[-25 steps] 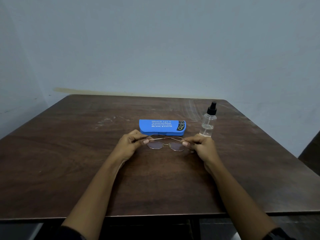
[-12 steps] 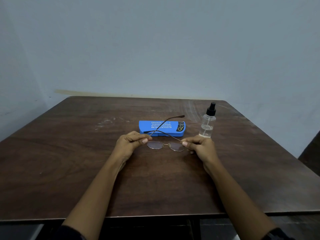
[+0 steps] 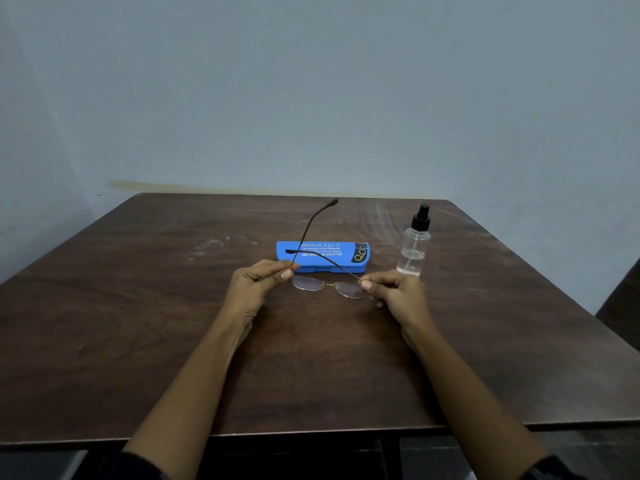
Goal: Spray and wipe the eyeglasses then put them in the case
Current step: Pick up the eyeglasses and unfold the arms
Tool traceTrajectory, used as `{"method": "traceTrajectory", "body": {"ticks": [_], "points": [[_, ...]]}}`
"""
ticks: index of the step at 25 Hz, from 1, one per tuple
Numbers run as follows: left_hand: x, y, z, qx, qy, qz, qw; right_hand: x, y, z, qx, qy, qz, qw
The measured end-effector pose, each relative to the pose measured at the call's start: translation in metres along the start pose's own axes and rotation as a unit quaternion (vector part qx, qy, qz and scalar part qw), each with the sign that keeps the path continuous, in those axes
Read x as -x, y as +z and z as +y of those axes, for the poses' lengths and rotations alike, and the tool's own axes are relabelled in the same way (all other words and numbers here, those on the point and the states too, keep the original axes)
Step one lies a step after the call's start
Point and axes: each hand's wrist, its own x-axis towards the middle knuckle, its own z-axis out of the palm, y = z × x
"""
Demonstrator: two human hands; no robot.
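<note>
Thin metal-framed eyeglasses [image 3: 327,286] are held low over the middle of the brown wooden table [image 3: 138,306]. My left hand [image 3: 258,282] pinches the frame at its left hinge, and that temple arm stands swung up and away from me. My right hand [image 3: 394,289] pinches the right hinge; that temple arm still lies folded across, in front of the case. A closed blue glasses case [image 3: 349,261] lies just behind the glasses. To its right stands a clear spray bottle [image 3: 414,247] with a black nozzle, upright, a little behind my right hand. No cloth is visible.
A plain grey-blue wall rises behind the table's far edge. A dark object shows at the right edge of the view [image 3: 623,306], beside the table.
The left temple arm has swung from folded flat to raised, pointing up and away. Both hands stay at the hinges; case and bottle have not moved.
</note>
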Motion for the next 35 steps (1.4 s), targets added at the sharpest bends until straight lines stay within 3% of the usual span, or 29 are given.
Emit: {"method": "traceTrajectory", "body": {"ticks": [8, 15, 35], "points": [[0.004, 0.001, -0.005, -0.173, 0.099, 0.056, 0.978, -0.004, -0.001, 0.007, 0.088, -0.048, 0.062, 0.993], [0.004, -0.001, -0.005, -0.216, 0.111, 0.055, 0.968, 0.0, 0.004, 0.007, 0.251, -0.243, 0.07, 0.935], [0.003, -0.002, -0.007, -0.21, 0.125, 0.037, 0.969, 0.0, 0.006, 0.011, 0.296, -0.27, 0.072, 0.913]]}}
